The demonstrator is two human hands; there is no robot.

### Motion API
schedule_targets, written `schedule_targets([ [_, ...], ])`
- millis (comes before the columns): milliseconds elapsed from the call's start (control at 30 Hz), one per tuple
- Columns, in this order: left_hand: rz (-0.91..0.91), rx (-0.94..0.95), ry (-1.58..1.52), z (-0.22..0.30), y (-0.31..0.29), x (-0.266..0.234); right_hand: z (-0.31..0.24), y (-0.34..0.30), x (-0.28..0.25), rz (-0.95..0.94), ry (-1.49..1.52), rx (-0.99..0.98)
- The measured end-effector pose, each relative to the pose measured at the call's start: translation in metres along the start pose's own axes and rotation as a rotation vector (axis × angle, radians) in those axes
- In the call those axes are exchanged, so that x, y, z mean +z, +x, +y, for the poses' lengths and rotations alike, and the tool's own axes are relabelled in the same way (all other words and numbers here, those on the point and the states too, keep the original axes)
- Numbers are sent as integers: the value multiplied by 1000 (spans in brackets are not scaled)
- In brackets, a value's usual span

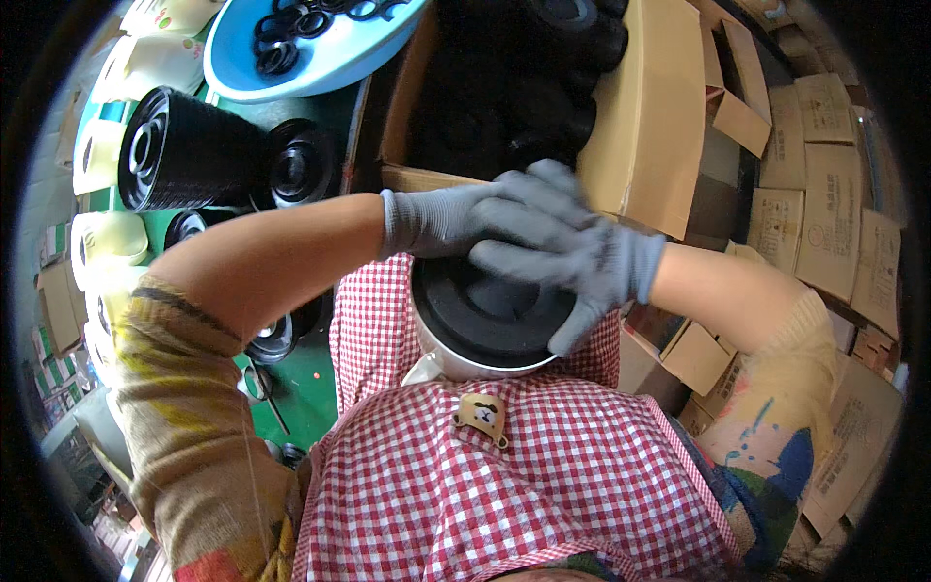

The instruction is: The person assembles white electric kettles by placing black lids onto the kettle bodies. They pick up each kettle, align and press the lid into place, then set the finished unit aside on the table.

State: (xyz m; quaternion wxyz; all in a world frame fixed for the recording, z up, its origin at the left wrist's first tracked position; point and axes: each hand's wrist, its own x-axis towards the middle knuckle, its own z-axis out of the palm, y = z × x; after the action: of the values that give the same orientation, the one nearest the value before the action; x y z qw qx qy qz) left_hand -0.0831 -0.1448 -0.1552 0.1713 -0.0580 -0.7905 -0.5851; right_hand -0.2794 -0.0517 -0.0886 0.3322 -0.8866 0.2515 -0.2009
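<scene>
A round black lid (485,315) sits on a white round container (434,341), held against my lap. Both hands wear grey knit gloves and cross over the far part of the lid. My right hand (572,247) lies over the left one with its fingers stretched out to the left, the thumb down near the lid's right edge. Beneath it, my left hand (451,221) reaches across from the left; its fingers look extended but are partly covered and a little blurred. Neither hand is wrapped round anything that I can see.
Ahead, an open cardboard box (645,116) holds dark round parts. A blue basin (228,58) contains black rings. Stacked black lids (199,145) stand on the green table (296,398) at left, beside a row of pale containers (107,238). Cartons (824,218) are piled on the right.
</scene>
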Motion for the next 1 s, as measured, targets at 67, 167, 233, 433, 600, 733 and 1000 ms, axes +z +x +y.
schedule_targets([
  [67, 224, -1038, -1140, -3, 6, 9, -14, 16, 17, 24, -144, -257],
  [167, -147, -594, 357, 10, 52, 8, -71, 53, 46, 40, -150, -13],
  [233, -358, -565, 515, 17, 74, 13, -75, 63, 47, 29, -78, 59],
  [433, -175, -581, 122, 28, 7, -21, 9, -5, -6, 125, -308, -255],
  [600, -126, -820, -174, -13, 8, -4, -2, 17, 24, -88, 20, -186],
  [733, -345, -732, 350, 9, 49, -2, -54, 40, 34, 14, -114, -49],
  [1000, 149, -785, 495, 46, 29, -26, -27, 15, 6, 630, 95, 248],
])
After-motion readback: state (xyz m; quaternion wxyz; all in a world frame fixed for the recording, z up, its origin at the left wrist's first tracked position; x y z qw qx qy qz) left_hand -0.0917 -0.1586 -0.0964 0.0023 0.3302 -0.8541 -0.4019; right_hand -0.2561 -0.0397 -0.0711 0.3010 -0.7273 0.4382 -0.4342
